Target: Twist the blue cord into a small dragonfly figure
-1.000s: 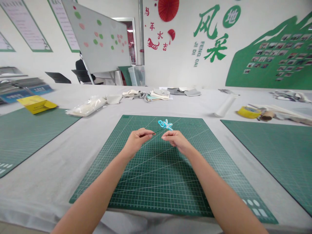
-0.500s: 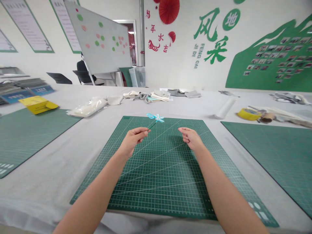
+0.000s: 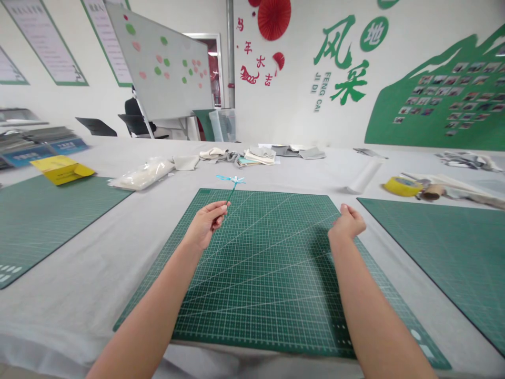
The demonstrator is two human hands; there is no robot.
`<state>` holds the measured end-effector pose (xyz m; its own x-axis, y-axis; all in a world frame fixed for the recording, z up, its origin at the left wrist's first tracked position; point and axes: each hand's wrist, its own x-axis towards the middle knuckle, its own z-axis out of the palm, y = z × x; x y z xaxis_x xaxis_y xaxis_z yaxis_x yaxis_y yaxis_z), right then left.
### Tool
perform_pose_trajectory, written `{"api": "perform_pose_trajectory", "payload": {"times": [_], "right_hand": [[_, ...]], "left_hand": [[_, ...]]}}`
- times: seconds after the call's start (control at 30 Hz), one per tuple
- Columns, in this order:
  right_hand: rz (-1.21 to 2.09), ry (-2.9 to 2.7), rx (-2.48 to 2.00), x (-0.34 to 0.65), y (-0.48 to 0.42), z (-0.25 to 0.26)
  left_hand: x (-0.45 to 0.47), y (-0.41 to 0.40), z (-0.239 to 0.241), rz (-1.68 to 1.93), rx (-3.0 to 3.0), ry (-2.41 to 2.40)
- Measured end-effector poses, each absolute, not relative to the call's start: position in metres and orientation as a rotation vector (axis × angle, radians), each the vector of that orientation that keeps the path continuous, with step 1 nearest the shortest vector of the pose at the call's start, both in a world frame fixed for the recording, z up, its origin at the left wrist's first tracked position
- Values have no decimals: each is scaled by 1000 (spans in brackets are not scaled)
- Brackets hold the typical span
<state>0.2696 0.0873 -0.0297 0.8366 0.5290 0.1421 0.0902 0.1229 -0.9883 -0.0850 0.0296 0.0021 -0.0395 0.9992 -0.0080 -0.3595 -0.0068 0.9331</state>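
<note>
My left hand [image 3: 205, 223] pinches the thin green stem of a small light-blue pipe-cleaner flower [image 3: 231, 180], held upright above the far left part of the middle green cutting mat [image 3: 268, 273]. The flower head sits just past the mat's far edge. My right hand [image 3: 347, 223] hovers over the mat's right edge, fingers curled loosely with nothing in them, well apart from the flower.
Green cutting mats lie to the left [image 3: 43, 216] and right [image 3: 445, 247] on the grey table. A yellow box [image 3: 61, 169], a plastic bag [image 3: 140, 173], folded cloth [image 3: 236, 154], a white roll [image 3: 365, 175] and yellow tape [image 3: 402, 184] lie farther back. A whiteboard [image 3: 165, 68] stands behind.
My hands have parted. The right hand let go and moved right to the mat's edge; the left hand carried the flower left and farther away, tipping it more upright.
</note>
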Motion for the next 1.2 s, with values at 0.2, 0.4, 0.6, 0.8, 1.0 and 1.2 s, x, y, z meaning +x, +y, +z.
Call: {"api": "perform_pose_trajectory", "payload": {"times": [0.2, 0.4, 0.6, 0.8, 1.0, 1.2], "right_hand": [[-192, -728, -1674, 260, 81, -27], [-547, -1218, -1426, 227, 63, -5], [-360, -1591, -1208, 192, 50, -8], [158, -1883, -1041, 144, 31, -26], [246, -1996, -971, 129, 19, -27], [231, -2024, -960, 126, 18, -31]], "left_hand": [[-81, 28, 1, 1353, 951, 1028], [-73, 22, 3, 1288, 1104, 1086], [-68, 22, -1, 1252, 1126, 1105], [-65, 20, -1, 1237, 1093, 1089], [-62, 18, -1, 1215, 1101, 1078], [-59, 18, -4, 1187, 1082, 1070]]}}
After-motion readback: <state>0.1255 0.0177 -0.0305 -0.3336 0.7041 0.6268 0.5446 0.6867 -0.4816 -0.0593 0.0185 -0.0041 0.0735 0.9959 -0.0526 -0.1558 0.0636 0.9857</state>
